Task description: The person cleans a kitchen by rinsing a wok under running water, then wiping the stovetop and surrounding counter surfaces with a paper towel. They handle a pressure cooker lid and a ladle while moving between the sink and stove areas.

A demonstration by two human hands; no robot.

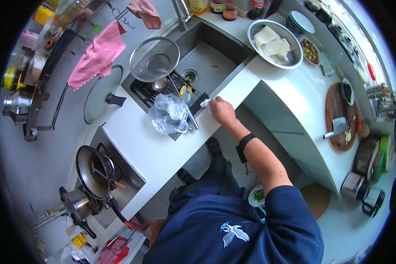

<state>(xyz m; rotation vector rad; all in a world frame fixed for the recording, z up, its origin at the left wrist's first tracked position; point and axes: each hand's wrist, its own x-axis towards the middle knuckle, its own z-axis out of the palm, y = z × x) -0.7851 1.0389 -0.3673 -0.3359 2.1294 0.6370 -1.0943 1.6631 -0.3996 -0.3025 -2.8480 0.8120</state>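
Note:
My right hand (221,111) is closed on a crumpled white wad (205,103), perhaps tissue or a cloth, at the front rim of the sink. Its fingers reach beside a black bar of the dish rack (198,103). On the rack lie a clear plastic bag (169,114), a metal ladle (159,84) and a fine mesh strainer (154,59) with a long handle. The sink basin (208,66) shows its drain (189,76). Low at my left side a bit of my left arm or hand (155,227) shows; my shirt hides the rest.
Right of the sink stands a steel basin (273,67) with folded pale sheets. A cleaver (337,127) lies on a round wooden board (333,95). At left, a wok (92,171) and a pot (79,203) occupy the stove. A glass lid (102,95) leans on the wall.

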